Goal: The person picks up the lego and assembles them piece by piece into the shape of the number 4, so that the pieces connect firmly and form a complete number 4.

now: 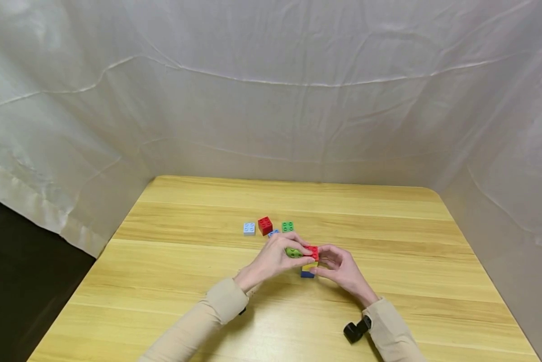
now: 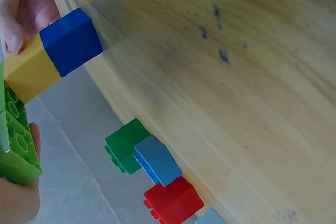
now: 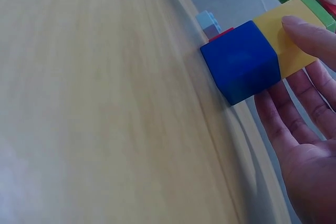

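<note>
A stack of toy building bricks stands between the two hands: a blue brick (image 3: 241, 61) at the bottom, a yellow brick (image 2: 31, 69) on it, then a light green piece (image 2: 18, 140) jutting out to the left, and a red brick (image 1: 314, 251) on top. My left hand (image 1: 280, 253) pinches the red brick between thumb and fingers, over the green piece. Thumb and fingers of my right hand (image 1: 343, 269) grip the yellow brick from the right. Whether the blue brick touches the table I cannot tell.
Behind the stack, loose bricks lie on the wooden table (image 1: 162, 261): a light blue one (image 1: 249, 229), a red one (image 1: 265, 225), a green one (image 1: 288, 227) and a blue one (image 1: 274, 233), partly hidden by the left hand. A pale curtain (image 1: 289, 125) surrounds the table's back and sides.
</note>
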`<action>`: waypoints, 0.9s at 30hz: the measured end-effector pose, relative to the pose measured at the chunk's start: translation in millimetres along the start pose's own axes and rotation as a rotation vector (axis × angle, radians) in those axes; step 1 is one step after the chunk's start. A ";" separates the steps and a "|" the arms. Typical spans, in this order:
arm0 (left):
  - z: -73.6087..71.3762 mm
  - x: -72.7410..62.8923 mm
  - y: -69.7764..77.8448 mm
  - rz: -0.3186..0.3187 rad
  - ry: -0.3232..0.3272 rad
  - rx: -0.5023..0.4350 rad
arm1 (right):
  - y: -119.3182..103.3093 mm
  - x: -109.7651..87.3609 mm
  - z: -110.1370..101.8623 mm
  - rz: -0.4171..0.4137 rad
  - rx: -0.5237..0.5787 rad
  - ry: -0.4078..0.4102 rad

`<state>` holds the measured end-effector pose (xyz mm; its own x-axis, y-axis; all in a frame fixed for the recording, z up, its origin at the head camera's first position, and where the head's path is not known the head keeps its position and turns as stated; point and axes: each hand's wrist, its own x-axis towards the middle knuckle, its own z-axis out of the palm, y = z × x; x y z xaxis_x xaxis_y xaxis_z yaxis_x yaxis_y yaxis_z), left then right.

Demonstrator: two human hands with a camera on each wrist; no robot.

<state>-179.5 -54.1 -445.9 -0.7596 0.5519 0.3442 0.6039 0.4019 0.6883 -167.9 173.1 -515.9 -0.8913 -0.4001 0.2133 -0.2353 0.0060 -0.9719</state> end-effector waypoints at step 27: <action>-1.6 0.4 -0.8 0.049 -0.028 0.022 | -1.6 0.1 -4.1 -0.009 0.038 -0.034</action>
<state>-180.7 -55.3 -445.3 -0.7221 0.5911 0.3593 0.6457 0.3898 0.6566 -169.2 176.8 -513.9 -0.8754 -0.4309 0.2189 -0.2273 -0.0325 -0.9733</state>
